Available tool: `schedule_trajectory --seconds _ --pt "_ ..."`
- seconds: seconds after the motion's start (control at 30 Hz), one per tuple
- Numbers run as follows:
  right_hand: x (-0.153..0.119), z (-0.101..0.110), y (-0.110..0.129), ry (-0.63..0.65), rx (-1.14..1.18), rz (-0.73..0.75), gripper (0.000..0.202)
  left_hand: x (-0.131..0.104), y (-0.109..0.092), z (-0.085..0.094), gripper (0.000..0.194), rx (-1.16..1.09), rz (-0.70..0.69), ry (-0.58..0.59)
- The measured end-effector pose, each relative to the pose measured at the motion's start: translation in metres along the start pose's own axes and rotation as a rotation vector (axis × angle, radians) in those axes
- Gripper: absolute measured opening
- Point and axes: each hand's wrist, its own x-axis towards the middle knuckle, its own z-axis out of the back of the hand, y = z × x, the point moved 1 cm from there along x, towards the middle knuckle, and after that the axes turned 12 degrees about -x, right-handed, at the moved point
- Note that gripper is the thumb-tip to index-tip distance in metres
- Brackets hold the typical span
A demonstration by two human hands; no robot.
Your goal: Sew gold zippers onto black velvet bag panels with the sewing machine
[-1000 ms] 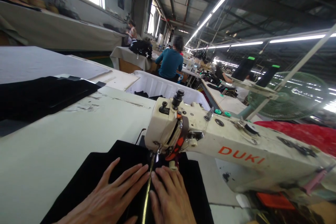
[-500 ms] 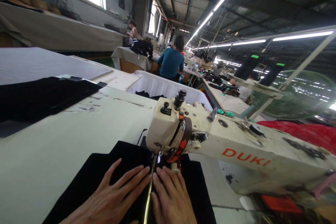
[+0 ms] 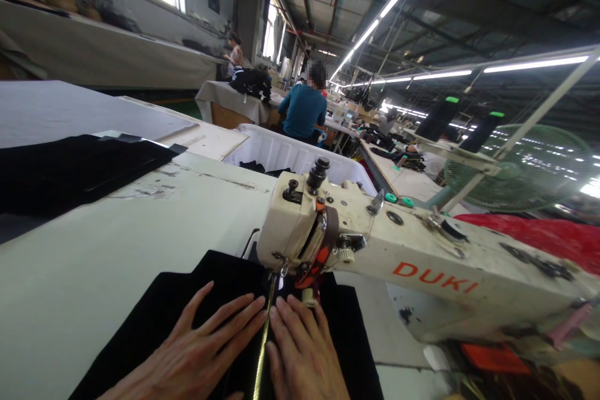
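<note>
Black fabric (image 3: 154, 319) lies on the pale table under the head of a sewing machine (image 3: 285, 225) marked DUKI. A gold zipper strip (image 3: 262, 350) runs down the fabric from the needle area. My left hand (image 3: 201, 344) rests flat on the fabric left of the strip, fingers stretched, fingertips close to it. Just right of the strip my right hand (image 3: 304, 350) also lies flat, its fingertips near the presser area. The needle itself is hard to make out.
Folded black cloth (image 3: 79, 169) lies at the left of the table (image 3: 187, 225). Behind the machine stands a white bin (image 3: 304, 156) with dark pieces. A person in a teal top (image 3: 302, 109) sits beyond it. A green fan (image 3: 525, 169) and red cloth (image 3: 539, 231) are right.
The whole view has shifted slightly left. Both hands keep nearly the same place on the fabric beside the zipper strip.
</note>
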Motion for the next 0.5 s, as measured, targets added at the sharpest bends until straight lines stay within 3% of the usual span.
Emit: schedule_trajectory --seconds 0.2,0.33,0.5 --pt "0.003 0.002 -0.002 0.005 0.011 -0.017 0.040 0.003 -0.004 0.005 0.085 -0.019 0.050 0.050" --pt "0.005 -0.002 -0.004 0.037 0.001 -0.019 0.041 0.007 0.000 0.006 0.086 -0.094 0.142 0.146" --pt "0.006 -0.009 -0.008 0.148 -0.011 0.007 0.035 0.012 0.008 0.005 0.080 -0.173 0.212 0.248"
